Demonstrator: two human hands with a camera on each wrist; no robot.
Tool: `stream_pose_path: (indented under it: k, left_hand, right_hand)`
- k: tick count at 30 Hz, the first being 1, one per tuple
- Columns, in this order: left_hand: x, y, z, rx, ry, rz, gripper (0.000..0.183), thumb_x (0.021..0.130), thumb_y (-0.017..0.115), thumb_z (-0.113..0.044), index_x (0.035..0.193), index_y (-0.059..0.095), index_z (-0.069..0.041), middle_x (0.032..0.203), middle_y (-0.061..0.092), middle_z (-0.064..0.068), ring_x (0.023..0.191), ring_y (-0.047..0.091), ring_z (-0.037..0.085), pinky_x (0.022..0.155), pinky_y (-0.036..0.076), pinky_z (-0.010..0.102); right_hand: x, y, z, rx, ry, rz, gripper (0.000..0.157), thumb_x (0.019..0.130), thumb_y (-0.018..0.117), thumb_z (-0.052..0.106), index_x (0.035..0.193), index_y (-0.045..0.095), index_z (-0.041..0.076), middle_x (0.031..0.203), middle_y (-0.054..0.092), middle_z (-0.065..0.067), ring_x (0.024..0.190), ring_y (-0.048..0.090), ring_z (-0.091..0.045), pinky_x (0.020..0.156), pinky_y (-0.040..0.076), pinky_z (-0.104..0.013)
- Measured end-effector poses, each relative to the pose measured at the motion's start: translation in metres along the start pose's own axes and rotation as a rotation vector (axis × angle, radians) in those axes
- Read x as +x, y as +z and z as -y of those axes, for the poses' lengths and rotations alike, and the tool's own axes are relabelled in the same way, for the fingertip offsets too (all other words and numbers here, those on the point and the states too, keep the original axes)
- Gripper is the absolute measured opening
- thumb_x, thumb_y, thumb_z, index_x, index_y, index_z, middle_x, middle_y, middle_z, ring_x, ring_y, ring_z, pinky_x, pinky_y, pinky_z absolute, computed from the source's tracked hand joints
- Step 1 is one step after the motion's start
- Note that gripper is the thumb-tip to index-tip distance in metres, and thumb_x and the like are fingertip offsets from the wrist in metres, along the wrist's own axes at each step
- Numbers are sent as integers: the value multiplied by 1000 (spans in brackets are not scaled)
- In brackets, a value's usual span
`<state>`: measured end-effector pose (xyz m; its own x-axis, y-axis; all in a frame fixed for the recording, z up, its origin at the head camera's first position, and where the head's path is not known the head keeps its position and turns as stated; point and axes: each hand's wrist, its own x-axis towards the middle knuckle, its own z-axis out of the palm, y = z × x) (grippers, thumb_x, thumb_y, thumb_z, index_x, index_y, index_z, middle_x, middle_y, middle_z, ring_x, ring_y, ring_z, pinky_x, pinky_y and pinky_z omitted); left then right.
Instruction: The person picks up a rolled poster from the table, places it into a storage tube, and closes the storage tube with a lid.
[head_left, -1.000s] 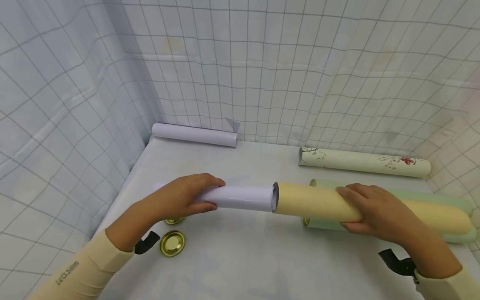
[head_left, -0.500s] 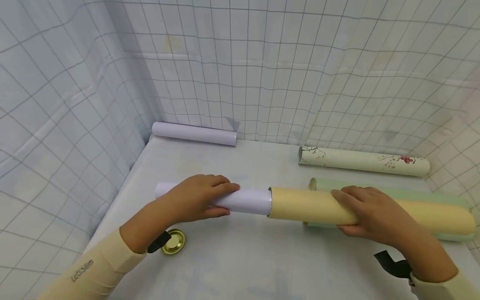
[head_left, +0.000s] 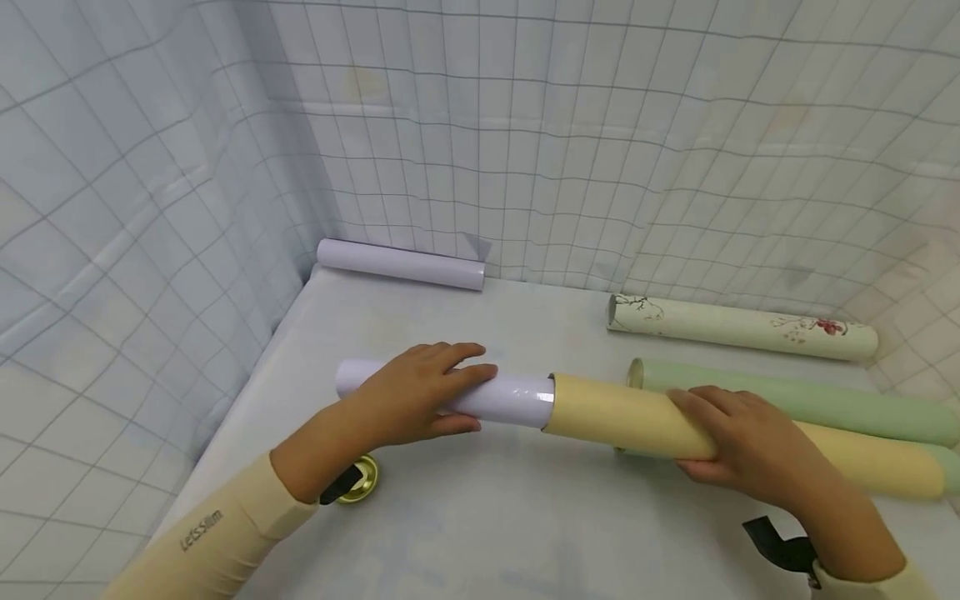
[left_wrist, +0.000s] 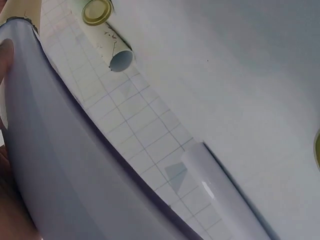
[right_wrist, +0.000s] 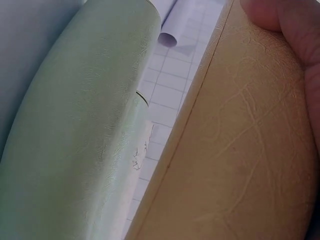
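Note:
My left hand [head_left: 420, 396] grips a lilac wallpaper roll [head_left: 517, 400] from above, thumb on the near side. The roll's right end sits just inside the mouth of a yellow wallpaper roll [head_left: 607, 412]. Around the yellow roll's middle, my right hand [head_left: 750, 437] keeps hold, fingers over the top. Both rolls lie nearly in one line. In the left wrist view the lilac roll [left_wrist: 75, 130] fills the foreground, meeting the yellow roll [left_wrist: 30, 7] at the top left. The right wrist view shows the yellow roll [right_wrist: 235, 135] close up, my thumb [right_wrist: 300, 30] against it.
A green roll [head_left: 810, 404] lies behind the yellow one; another green roll [head_left: 951, 467] is mostly hidden under it. A blossom-patterned roll [head_left: 735, 325] and a second lilac roll [head_left: 401, 265] lie along the grid-patterned backdrop [head_left: 510, 150]. A gold lid [head_left: 365, 479] shows beside my left wrist.
The lilac roll's end has entered the yellow roll's mouth. My left hand has moved right along the lilac roll, leaving more of its left end showing. The view has shifted slightly.

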<state>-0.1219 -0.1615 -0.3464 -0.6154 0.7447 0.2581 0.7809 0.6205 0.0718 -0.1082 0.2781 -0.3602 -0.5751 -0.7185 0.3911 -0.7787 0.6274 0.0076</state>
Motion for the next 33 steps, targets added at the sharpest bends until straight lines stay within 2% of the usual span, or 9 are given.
stream_pose_path:
  k: [4, 8, 11, 15, 20, 26, 33]
  left_hand:
    - [-12, -4, 8, 14, -19, -37, 69, 83, 75, -55, 139, 55, -20, 143, 51, 9, 121, 55, 28, 104, 44, 46]
    - [-29, -12, 22, 31, -16, -84, 71, 80, 80, -51, 138, 55, -17, 141, 52, 12, 121, 55, 31, 104, 44, 49]
    - [-43, -18, 34, 42, -19, -105, 72, 76, 84, -43, 136, 56, -14, 138, 54, 15, 118, 56, 32, 99, 47, 51]
    - [-61, -21, 46, 58, -62, -117, 72, 72, 88, -34, 133, 57, -12, 133, 56, 16, 110, 60, 33, 88, 53, 50]
    - [-74, -18, 52, 67, -109, -111, 67, 73, 89, -26, 131, 59, -10, 121, 61, 14, 97, 64, 31, 77, 56, 46]
    - [-78, -15, 47, 34, -104, -141, 66, 71, 90, -20, 129, 61, -10, 113, 63, 8, 91, 65, 25, 74, 57, 40]
    - [-63, -10, 30, 2, -24, -173, 63, 73, 88, -22, 128, 61, -10, 113, 62, 6, 91, 64, 23, 74, 58, 37]
  right_hand:
    - [-5, 3, -2, -7, 10, -8, 71, 94, 43, 67, 126, 60, 6, 105, 64, -2, 79, 63, -19, 66, 53, -44]
    - [-10, 3, -6, -8, 22, -11, 70, 94, 43, 67, 125, 60, 6, 105, 65, -3, 79, 63, -19, 66, 53, -43]
    - [-14, 2, -7, -7, 31, -14, 69, 93, 48, 66, 125, 60, 7, 106, 65, -2, 80, 64, -20, 66, 53, -44]
    - [-20, 3, -9, 10, 42, -15, 67, 90, 57, 64, 126, 61, 8, 108, 65, -3, 80, 64, -20, 66, 54, -44]
    - [-26, 5, -9, 18, 39, -31, 68, 92, 52, 66, 124, 61, 7, 107, 65, -4, 79, 64, -22, 65, 53, -46]
    - [-26, 9, -7, 16, 9, -55, 68, 95, 45, 65, 124, 62, 7, 107, 65, -1, 80, 63, -21, 67, 52, -44]
    - [-24, 12, 0, 16, -27, -56, 66, 97, 41, 63, 126, 63, 8, 107, 64, -1, 84, 64, -22, 69, 52, -46]
